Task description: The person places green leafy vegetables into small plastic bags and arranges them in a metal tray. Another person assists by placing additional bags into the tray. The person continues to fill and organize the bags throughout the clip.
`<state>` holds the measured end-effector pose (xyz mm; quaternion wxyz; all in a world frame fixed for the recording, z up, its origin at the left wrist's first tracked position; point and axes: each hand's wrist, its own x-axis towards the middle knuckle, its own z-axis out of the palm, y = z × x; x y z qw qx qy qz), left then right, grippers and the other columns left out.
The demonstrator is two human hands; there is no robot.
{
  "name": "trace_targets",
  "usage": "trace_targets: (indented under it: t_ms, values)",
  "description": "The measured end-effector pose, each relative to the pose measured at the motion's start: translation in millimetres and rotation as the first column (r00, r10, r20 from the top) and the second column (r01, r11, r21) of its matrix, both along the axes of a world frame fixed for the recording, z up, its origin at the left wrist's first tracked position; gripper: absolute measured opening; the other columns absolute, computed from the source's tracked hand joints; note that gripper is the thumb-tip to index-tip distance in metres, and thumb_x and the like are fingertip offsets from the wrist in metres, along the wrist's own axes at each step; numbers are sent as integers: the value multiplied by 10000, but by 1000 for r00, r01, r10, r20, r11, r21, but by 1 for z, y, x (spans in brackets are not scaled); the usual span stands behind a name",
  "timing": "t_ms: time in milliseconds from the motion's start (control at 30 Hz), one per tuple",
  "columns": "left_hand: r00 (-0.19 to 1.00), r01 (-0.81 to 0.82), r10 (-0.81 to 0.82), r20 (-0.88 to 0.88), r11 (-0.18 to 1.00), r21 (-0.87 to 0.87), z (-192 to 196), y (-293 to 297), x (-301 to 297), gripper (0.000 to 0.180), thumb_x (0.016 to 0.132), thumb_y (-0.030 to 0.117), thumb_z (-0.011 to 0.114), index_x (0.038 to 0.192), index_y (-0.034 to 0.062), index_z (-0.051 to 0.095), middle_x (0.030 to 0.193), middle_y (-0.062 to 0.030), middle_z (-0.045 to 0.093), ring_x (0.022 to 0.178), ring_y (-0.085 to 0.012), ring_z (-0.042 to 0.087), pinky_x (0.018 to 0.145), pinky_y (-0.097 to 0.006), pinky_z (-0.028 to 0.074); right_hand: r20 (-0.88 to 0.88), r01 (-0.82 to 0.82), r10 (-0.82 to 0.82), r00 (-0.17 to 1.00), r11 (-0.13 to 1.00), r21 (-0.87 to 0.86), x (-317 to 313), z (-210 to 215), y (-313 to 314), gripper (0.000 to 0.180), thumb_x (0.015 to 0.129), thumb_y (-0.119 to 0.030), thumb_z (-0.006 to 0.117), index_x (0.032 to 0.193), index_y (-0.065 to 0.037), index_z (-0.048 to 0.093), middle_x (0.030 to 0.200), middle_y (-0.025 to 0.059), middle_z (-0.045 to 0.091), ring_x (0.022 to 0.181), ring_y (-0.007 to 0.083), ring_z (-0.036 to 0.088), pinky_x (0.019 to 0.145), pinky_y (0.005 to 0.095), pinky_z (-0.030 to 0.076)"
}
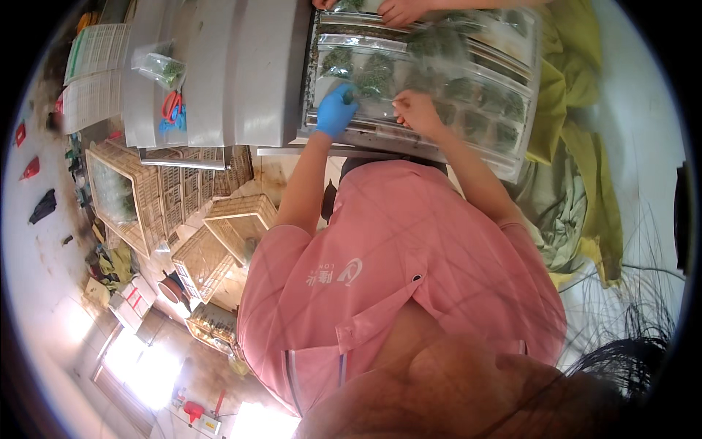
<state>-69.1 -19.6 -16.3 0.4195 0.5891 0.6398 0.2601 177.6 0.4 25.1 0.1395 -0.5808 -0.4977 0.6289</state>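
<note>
in the head view, from my remote seat, i see a clear bag of greens (375,77) lying flat in the left half of the white-rimmed machine bed (530,110), in from its near edge. its long axis seems to run from near edge to far edge. the gloved left hand (338,111) is the nearer, just left of the bag by the bed's near left corner; the bare right hand (418,111) sits right of it, along the near edge. the right fingers are bunched together, but i can't tell whether either hand grips film. glare blurs the bag's outline, the glove hides its own fingertips, and a co-worker's hands (398,10) are cut off beyond the far edge.
</note>
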Motion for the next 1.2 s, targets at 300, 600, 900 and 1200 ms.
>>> trace_targets:
  t_ms: [300,600,900,1200]
  values:
    - [957,-28,144,-252,910,413,-38,1,11,283,911,201,589,1188,227,641,989,-111,682,816,-345,662,720,-459,533,618,-465,68,783,723,511,-30,-35,-17,297,752,-213,784,918,-52,597,830,145,669,798,364,640,688,447,497]
    - [921,248,-174,-349,952,181,-37,-6,-31,326,892,158,585,1214,174,636,1026,-134,686,878,-358,659,766,-464,534,419,-409,243,875,834,370,-11,-21,-31,277,767,-276,757,923,-109,600,972,84,655,886,311,649,732,440,503]
    - [904,268,-147,-402,926,266,-40,-1,-37,341,877,138,595,1208,199,653,987,-135,677,848,-351,657,752,-451,532,606,-617,255,754,591,520,-33,-37,-41,371,798,-329,729,1119,-169,638,1040,41,620,959,265,646,752,398,536]
    - [936,235,-153,-316,941,242,-28,-2,-32,277,858,175,630,1128,170,694,926,-147,686,816,-358,660,743,-452,526,572,-655,348,742,560,508,-38,-24,-34,338,783,-276,716,1064,-126,600,1057,76,599,959,284,642,746,423,534]
